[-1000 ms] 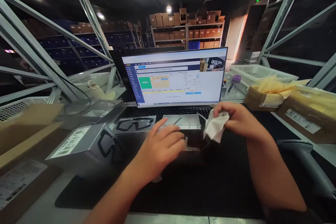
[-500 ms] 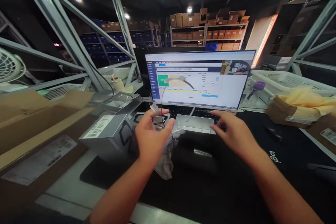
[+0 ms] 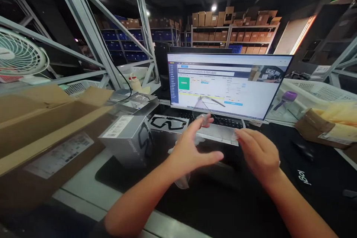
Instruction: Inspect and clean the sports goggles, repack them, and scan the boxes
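My left hand is over the middle of the desk, its thumb spread away and its other fingers curled around a thin clear pair of glasses with a dark temple, which stands up before the monitor. With fingertips pinched, my right hand grips the right end of a shallow silver-grey tray lying in front of the keyboard. Partly hidden beneath my left forearm is a crumpled clear plastic bag. To the left are a grey box with a goggle outline and a flat goggle-printed panel.
A lit monitor stands behind the keyboard. An open cardboard box is at the left, near a fan. On the right are a mouse, a purple-topped object and a carton with yellow packing.
The view has turned a little left. My left hand has moved right with the glasses, nearer the tray. My right fingers, apart before, have closed on the tray's end.
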`<state>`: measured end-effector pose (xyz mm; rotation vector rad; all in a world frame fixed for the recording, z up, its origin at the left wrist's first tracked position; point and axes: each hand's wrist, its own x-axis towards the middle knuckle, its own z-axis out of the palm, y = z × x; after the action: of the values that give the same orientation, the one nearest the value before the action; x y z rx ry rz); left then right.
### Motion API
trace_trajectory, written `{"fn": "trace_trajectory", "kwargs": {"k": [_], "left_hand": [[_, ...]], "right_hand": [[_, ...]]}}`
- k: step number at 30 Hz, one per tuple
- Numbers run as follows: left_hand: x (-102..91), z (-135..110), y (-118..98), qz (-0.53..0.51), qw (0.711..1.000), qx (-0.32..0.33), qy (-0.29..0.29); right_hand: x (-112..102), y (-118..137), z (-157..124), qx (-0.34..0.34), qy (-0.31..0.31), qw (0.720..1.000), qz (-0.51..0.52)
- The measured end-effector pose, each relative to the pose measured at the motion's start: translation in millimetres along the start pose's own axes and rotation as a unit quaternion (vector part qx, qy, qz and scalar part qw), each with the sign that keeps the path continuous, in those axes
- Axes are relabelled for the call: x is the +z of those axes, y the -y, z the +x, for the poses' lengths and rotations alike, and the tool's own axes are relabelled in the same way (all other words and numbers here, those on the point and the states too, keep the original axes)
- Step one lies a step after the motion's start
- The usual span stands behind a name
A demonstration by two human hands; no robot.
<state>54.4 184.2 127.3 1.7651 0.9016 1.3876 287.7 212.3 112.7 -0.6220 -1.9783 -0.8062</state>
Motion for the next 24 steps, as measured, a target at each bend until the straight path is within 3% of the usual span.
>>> {"fn": "trace_trajectory", "kwargs": {"k": [3,7,9,12,17,24], "left_hand": [[-6.4,0.3,-8.4,0.157,0.986,-0.028,0.051],[-8.0,7.8,-5.3,0.331,0.934,-0.102,0.081],[-7.7,13.9,4.1,0.379,0.913,-0.137,0.068],[-6.4,20.5,18.8,0.347,0.925,-0.155,0.014],[-5.0,18.8,21.6,0.223,0.969,-0.091,-0.060],[-5.6,7.9,4.9,0.241,0.959,0.058,-0.138]], "right_hand": [[-4.1,-23.1,-3.8,0.025,-0.021,0.999,-0.035],[-7.3,-35.3,-4.5,0.065,-0.054,0.995,-0.051],[-8.0,-33.8,-3.1,0.081,-0.058,0.995,-0.031],[-8.1,-28.5,-0.9,0.104,-0.061,0.992,0.027],[-6.9,-23.4,0.9,0.115,-0.079,0.988,0.065],[0.3,-24.3,2.2,0.194,-0.036,0.977,0.081]]}}
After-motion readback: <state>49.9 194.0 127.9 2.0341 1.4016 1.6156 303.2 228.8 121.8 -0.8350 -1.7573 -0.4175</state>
